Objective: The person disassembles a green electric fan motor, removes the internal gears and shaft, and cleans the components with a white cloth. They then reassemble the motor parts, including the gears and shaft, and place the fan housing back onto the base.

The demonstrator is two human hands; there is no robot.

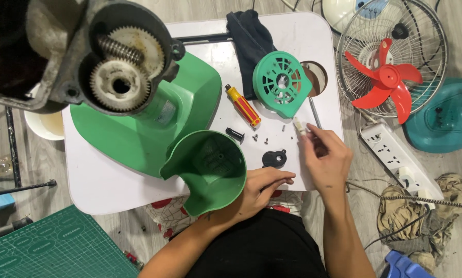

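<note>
- Small white part (298,125): pinched in fingertips of right hand (325,159), just above the white counter (102,185), near its right edge, btwn the green vented motor cover (281,85) and the hand.
- Right hand: thumb & fingers closed on that white piece; looks like a short plastic knob or pin, too small to tell exactly which.
- Left hand (262,188): rests at the counter's front edge, fingers loosely curled & grasping nothing, lying against the green cone-shaped fan housing (210,167), fingertips close to a small black plastic part (274,157).
- Loose bits on the counter by the hands: a few small screws (266,138), a black cylindrical piece (235,135), a yellow-and-red screwdriver (243,105), a thin metal rod (314,112).
- Large green fan body (138,128) lies across the counter's left half; dark cloth (247,36) at the back.
- Top left, close to camera: open gearbox w/ white gears (120,67) and a worm shaft, greasy.
- Floor to the right: wire fan grille w/ red blades (388,77), white power strip (396,154), rags.
- Step in hand, as a judgement: fan is taken apart; small parts being sorted or checked.
- Next move likely calls for a fine, steady pinch & care not to scatter the screws close by.
</note>
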